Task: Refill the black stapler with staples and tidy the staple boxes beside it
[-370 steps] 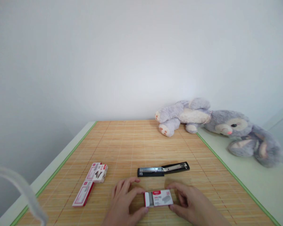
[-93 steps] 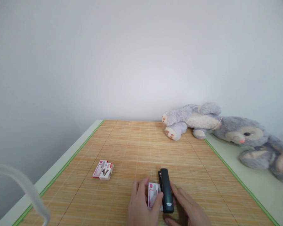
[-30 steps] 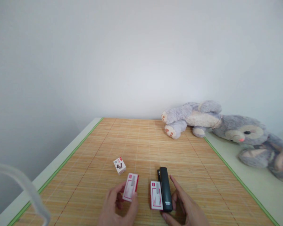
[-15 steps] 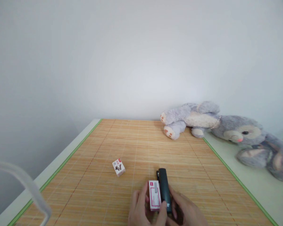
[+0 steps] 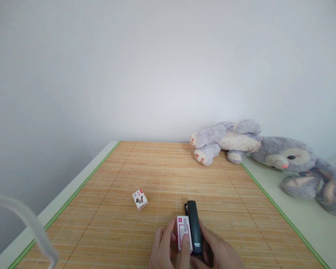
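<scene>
A white box with red-pink markings [image 5: 180,231] lies in my left hand [image 5: 165,249], its thumb pressed on the top face and its fingers along the left side. Right beside that box is a black stapler [image 5: 194,226], side by side with it and pointing away from me. My right hand [image 5: 220,251] grips the stapler from the right near its close end; part of these fingers is hidden underneath. A smaller white box with a dark printed picture [image 5: 140,200] sits on the mat, farther off to the left.
A bamboo mat with green edging [image 5: 145,168] covers the pale table [image 5: 310,201]. At the back right lies a grey plush toy [image 5: 240,144], reaching past the mat's edge. A blurred white curved tube [image 5: 30,220] shows at the lower left. The wall stands behind.
My left thumb has moved from the stapler's near end onto the top of the box, uncovering the stapler's lettering. The view has shifted slightly.
</scene>
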`<state>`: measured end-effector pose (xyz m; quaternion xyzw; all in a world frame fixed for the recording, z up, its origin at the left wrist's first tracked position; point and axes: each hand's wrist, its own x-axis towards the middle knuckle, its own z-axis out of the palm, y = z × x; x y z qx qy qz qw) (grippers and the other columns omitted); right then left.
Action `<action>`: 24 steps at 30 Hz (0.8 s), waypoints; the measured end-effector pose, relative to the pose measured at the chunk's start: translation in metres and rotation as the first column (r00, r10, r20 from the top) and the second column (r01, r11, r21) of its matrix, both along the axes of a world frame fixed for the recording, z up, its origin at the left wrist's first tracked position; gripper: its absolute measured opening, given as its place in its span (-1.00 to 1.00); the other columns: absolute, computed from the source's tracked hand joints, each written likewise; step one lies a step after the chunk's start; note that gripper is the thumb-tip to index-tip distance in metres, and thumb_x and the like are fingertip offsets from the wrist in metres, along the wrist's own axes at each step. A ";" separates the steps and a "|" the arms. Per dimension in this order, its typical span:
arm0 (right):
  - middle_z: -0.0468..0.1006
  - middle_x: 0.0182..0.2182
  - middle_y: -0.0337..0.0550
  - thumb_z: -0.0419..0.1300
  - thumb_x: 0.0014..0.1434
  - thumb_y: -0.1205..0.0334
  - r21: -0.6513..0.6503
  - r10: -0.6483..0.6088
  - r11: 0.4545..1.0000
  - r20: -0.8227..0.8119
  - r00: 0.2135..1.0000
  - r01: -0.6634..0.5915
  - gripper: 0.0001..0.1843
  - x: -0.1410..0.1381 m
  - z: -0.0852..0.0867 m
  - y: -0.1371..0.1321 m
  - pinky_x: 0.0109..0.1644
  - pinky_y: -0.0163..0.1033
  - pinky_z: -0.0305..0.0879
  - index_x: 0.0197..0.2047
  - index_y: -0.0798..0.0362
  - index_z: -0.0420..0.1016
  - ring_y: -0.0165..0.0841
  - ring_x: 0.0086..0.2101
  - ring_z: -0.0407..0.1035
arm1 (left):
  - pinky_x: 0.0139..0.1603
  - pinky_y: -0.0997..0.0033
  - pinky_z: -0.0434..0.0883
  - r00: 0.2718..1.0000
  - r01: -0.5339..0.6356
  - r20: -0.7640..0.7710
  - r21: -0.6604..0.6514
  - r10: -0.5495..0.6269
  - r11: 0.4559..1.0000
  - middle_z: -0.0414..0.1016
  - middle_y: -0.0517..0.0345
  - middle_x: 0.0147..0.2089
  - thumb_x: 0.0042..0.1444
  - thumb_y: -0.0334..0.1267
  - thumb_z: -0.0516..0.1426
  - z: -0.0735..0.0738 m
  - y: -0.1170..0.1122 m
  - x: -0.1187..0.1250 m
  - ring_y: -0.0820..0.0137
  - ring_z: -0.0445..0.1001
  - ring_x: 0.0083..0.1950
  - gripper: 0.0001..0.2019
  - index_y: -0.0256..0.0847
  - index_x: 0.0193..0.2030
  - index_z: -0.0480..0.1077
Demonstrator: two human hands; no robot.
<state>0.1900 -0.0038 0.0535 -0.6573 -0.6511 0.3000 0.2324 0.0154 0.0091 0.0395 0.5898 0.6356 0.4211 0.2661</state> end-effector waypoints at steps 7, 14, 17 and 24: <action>0.73 -0.18 -0.13 0.39 -0.05 0.19 -0.060 0.012 0.998 0.030 0.999 -0.010 -0.04 -0.002 0.008 0.002 -0.14 -0.15 0.46 0.46 -0.12 0.35 -0.06 -0.18 0.61 | -0.13 0.08 0.46 0.962 -0.267 -0.097 -0.133 0.255 0.955 0.59 0.02 -0.13 0.26 0.34 0.05 0.035 0.062 -0.103 0.14 0.53 -0.22 -0.41 -0.15 0.06 0.45; 0.73 -0.03 -0.14 0.34 0.03 0.20 -0.144 0.037 0.989 0.124 0.992 -0.019 -0.24 -0.009 0.026 0.007 -0.13 -0.24 0.43 0.34 -0.13 0.48 -0.11 -0.10 0.61 | -0.14 0.14 0.48 0.998 0.052 0.049 -0.244 -0.041 0.968 0.69 -0.04 -0.14 0.18 0.25 0.15 0.035 0.108 -0.110 0.08 0.63 -0.19 -0.38 -0.22 0.13 0.53; 0.74 -0.09 -0.15 0.33 0.04 0.21 -0.166 0.049 0.986 0.130 0.990 -0.027 -0.27 -0.011 0.034 0.009 -0.14 -0.24 0.42 0.33 -0.10 0.50 -0.12 -0.14 0.61 | -0.16 0.19 0.50 0.984 0.168 0.099 -0.238 -0.148 0.956 0.70 0.00 -0.21 0.20 0.18 0.16 0.035 0.108 -0.084 0.12 0.64 -0.21 -0.41 -0.23 0.17 0.55; 0.74 -0.17 -0.18 0.33 0.06 0.19 -0.146 0.039 0.989 0.124 0.992 -0.020 -0.27 -0.013 0.036 0.008 -0.17 -0.25 0.39 0.34 -0.14 0.47 -0.12 -0.17 0.61 | -0.06 0.21 0.49 0.938 0.333 0.164 -0.190 -0.304 0.924 0.71 0.02 -0.15 0.25 0.07 0.15 0.035 0.088 -0.032 0.16 0.63 -0.15 -0.52 -0.17 0.16 0.58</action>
